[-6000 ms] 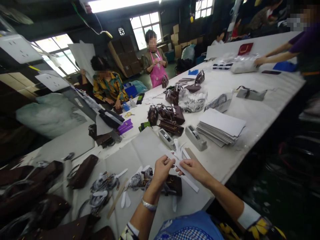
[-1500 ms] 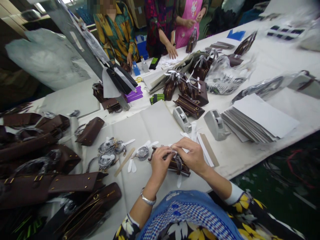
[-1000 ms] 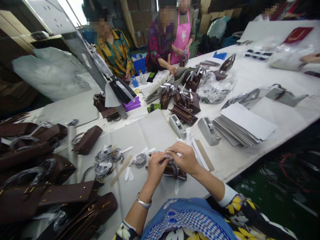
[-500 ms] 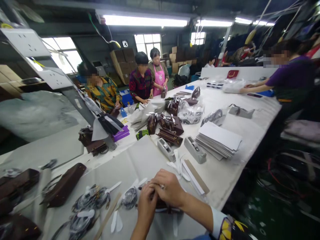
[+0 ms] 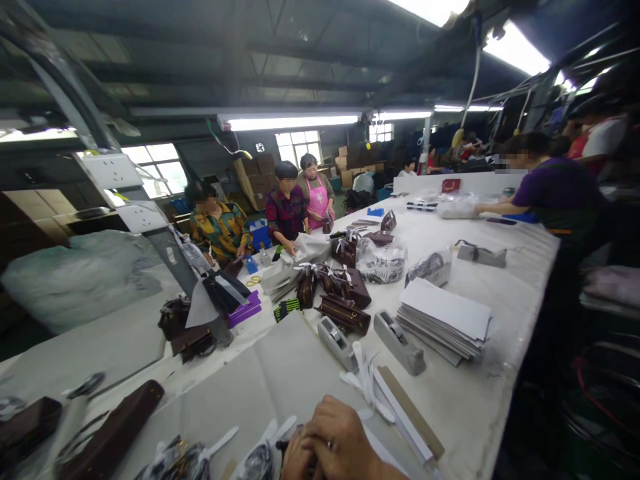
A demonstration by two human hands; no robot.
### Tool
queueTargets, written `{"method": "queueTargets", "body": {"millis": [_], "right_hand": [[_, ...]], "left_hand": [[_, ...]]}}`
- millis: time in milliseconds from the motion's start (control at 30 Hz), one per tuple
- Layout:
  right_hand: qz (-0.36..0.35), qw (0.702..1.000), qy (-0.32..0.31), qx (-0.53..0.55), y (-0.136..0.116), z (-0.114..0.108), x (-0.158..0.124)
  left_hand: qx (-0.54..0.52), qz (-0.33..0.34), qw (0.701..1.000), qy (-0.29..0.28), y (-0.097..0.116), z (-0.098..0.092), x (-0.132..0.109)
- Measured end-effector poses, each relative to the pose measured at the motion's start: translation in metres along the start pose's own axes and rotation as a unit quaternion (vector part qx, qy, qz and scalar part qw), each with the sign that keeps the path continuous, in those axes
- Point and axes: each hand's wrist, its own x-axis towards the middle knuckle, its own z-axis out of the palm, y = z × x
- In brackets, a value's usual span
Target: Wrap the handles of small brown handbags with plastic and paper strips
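Observation:
At the bottom edge, my right hand (image 5: 343, 437) is closed, its fingers curled over my left hand (image 5: 299, 459). Both hands are pressed together on a dark brown handbag, which they and the frame edge hide almost wholly; a dark bit of it (image 5: 283, 445) pokes out beside the left fingers. What exactly the fingertips grip cannot be made out. To the left of my hands lies a plastic-wrapped strap bundle (image 5: 256, 461), with white paper strips (image 5: 283, 430) next to it.
Two grey tape dispensers (image 5: 400, 343), a stack of white sheets (image 5: 445, 313) and long card strips (image 5: 407, 413) lie ahead to the right. Brown handbags (image 5: 345, 313) crowd the table's middle; another (image 5: 113, 433) lies at left. A metal post (image 5: 170, 257) stands left. Co-workers (image 5: 285, 207) stand across the table.
The view has tilted up, so my hands and the near table sit lower in the picture and the handbag has dropped mostly out of sight. My hands stay together.

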Motion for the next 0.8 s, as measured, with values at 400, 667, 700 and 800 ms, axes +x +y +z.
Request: {"method": "queueTargets", "body": {"millis": [400,667,700,800], "right_hand": [[0.227,0.957,-0.182,0.004,0.035,-0.037,-0.032],[0.2,0.92,-0.322,-0.097,0.041,-0.006,-0.019],[0.203,0.922,-0.321,-0.072,0.045,-0.008,-0.014],[0.226,0.932,-0.283,-0.005,0.062,-0.027,0.011]], "left_hand": [[-0.094,-0.243,0.965,-0.031,0.057,-0.053,0.047],[-0.065,-0.245,0.967,-0.011,0.064,-0.073,0.043],[-0.059,-0.251,0.966,-0.002,0.065,-0.078,0.042],[-0.043,-0.258,0.965,0.029,0.064,-0.094,0.036]]}}
